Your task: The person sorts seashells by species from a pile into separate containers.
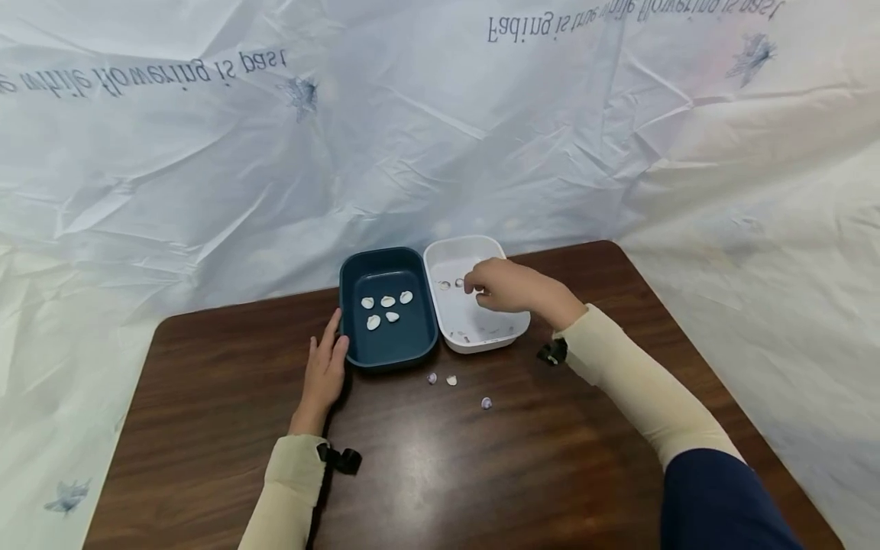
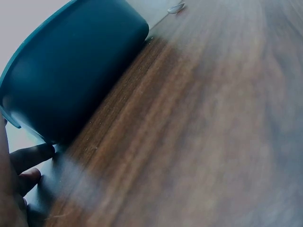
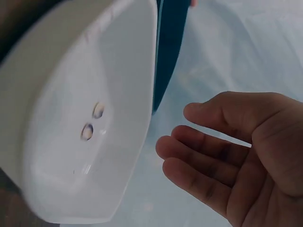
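Observation:
My right hand point(image 1: 512, 284) hovers over the white tray point(image 1: 470, 325). In the right wrist view its thumb and loosely bent fingers stand apart with nothing between them. Two small purple-and-white shells lie in that tray, one shell point(image 3: 86, 131) close beside the other shell point(image 3: 98, 110). My left hand point(image 1: 326, 376) rests against the left side of the dark blue tray point(image 1: 388, 347), fingers extended along its rim. Several white shells point(image 1: 388, 302) lie in two rows in the blue tray. The left wrist view shows this tray's outer wall, with fingertips point(image 2: 40, 155) right at its base.
On the brown wooden table point(image 1: 227, 397), in front of the trays, lie a purple shell point(image 1: 431, 378), a white shell point(image 1: 451, 380) and another purple shell point(image 1: 486, 403). The trays stand side by side near the back edge, before a white printed sheet point(image 1: 385, 137).

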`<state>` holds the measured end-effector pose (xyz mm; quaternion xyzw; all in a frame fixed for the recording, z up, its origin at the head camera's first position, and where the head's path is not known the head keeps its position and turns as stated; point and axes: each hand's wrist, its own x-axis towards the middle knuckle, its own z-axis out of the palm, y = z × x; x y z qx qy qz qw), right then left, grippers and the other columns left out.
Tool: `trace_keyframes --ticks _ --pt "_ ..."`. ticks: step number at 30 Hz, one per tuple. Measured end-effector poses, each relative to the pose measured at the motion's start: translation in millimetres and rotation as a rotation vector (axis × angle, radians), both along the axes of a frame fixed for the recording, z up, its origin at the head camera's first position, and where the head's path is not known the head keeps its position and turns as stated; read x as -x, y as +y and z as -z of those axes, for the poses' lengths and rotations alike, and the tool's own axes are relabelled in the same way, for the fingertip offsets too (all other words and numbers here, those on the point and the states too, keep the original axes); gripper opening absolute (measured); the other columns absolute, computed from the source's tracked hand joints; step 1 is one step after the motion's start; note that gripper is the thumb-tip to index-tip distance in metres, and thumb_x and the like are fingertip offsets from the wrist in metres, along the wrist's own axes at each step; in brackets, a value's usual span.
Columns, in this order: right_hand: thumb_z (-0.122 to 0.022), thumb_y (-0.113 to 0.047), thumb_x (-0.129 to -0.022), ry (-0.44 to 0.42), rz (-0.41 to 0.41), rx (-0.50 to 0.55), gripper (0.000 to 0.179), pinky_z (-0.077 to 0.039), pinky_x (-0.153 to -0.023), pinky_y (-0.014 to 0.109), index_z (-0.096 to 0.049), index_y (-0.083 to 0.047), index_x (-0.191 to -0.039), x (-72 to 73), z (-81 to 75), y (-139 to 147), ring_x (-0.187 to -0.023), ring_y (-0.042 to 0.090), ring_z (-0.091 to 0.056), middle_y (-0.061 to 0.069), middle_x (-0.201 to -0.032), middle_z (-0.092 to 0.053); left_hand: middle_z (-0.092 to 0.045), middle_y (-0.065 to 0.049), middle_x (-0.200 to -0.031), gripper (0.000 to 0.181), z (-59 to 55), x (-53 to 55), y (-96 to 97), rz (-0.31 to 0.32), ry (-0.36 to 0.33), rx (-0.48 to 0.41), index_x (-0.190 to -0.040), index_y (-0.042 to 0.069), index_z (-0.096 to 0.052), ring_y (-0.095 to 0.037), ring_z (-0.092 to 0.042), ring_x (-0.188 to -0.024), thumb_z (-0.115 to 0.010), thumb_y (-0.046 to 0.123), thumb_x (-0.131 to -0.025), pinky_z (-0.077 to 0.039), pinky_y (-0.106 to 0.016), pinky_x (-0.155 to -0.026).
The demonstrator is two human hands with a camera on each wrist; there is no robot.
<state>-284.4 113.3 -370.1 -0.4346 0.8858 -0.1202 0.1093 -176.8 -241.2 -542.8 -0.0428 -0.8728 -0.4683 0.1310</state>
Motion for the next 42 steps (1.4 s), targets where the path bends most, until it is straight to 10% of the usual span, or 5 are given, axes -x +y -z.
trace_keyframes --ticks 9,20,42 --pt "-0.07 -0.007 -0.098 0.045 0.017 0.008 0.007 -0.051 -0.069 0.034 -0.076 -0.009 -0.096 -44.4 7.2 13 -0.072 0.012 -0.056 0.0 -0.086 -0.07 -0.032 -0.012 -0.171 0.056 -0.3 -2.4 -1.7 0.012 -0.021 -0.007 -0.17 0.017 -0.027 -0.041 -0.029 -0.156 -0.04 0.02 -0.115 0.003 -0.062 -0.127" --pt "-0.076 -0.035 -0.097 -0.166 0.254 -0.09 0.05 -0.031 -0.046 0.027 -0.048 -0.019 -0.059 -99.9 50.3 4 -0.051 0.009 -0.036 -0.008 -0.055 -0.037 -0.03 -0.01 -0.172 0.056 -2.0 -1.5 -0.6 0.012 -0.028 0.005 -0.17 0.018 -0.025 -0.04 -0.026 -0.158 -0.039 0.023 -0.115 0.004 -0.061 -0.128" --pt "-0.079 -0.01 -0.084 -0.167 0.267 -0.015 0.036 -0.043 -0.043 0.035 -0.055 -0.017 -0.057 -122.2 99.5 -3 -0.051 0.014 -0.048 -0.004 -0.055 -0.051 -0.027 -0.011 -0.173 0.057 -4.1 -2.3 -0.3 0.018 -0.037 0.002 -0.17 0.016 -0.024 -0.039 -0.024 -0.158 -0.038 0.02 -0.115 0.005 -0.061 -0.127"
